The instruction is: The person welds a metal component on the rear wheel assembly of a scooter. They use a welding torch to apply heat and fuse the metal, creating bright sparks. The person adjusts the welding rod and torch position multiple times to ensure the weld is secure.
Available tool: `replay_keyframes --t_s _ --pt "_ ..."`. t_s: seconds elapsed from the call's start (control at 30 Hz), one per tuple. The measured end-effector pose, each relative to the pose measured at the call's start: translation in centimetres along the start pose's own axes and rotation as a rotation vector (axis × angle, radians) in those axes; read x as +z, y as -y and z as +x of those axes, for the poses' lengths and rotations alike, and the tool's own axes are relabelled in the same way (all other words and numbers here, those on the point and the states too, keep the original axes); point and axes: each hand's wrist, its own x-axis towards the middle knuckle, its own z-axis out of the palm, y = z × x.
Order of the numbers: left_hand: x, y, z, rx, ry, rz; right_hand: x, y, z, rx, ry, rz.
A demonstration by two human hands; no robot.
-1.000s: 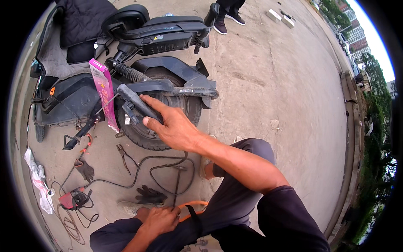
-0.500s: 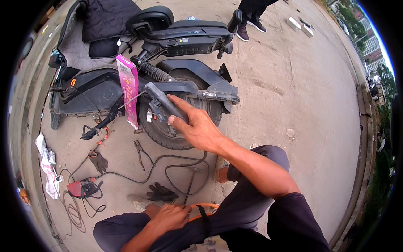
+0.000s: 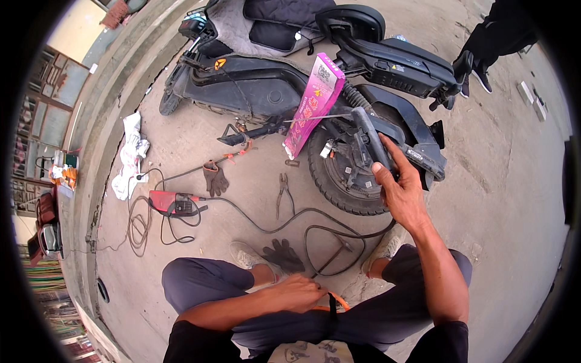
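Note:
My right hand [image 3: 402, 193] is closed around a dark grey welding electrode holder [image 3: 367, 139], above the rear wheel of a scooter [image 3: 242, 88] lying on its side. From the holder's far end a thin welding rod [image 3: 344, 115] points left, toward the kickstand [image 3: 260, 134]. A tall pink carton [image 3: 315, 103] leans against the scooter, and the rod crosses it. My left hand [image 3: 302, 293] is curled closed low in front of me, beside an orange-rimmed thing [image 3: 342, 301] with a black strap. Whatever its fingers hold is hidden.
A red portable welder [image 3: 172, 203] trails cables [image 3: 260, 230] over the concrete. Pliers [image 3: 283, 196], a hammer [image 3: 333, 260], dark gloves [image 3: 283, 255] and a white bag [image 3: 129, 160] lie around. Another person's legs [image 3: 493, 42] stand beyond the scooter. A raised step [image 3: 100, 127] runs along the left.
My view has swung left, so the scooter sits farther right and more of the left side shows. My right hand still grips the electrode holder over the wheel; my left hand stays low.

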Motion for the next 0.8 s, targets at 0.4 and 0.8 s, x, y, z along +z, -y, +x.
replay_keyframes --t_s 0.4,0.8 --pt "0.9 0.6 0.0 0.016 -0.008 -0.013 0.5 0.6 -0.1 0.028 0.017 0.034" --pt "0.5 0.4 -0.1 0.032 -0.03 -0.022 0.7 -0.4 0.3 -0.05 0.021 -0.005"
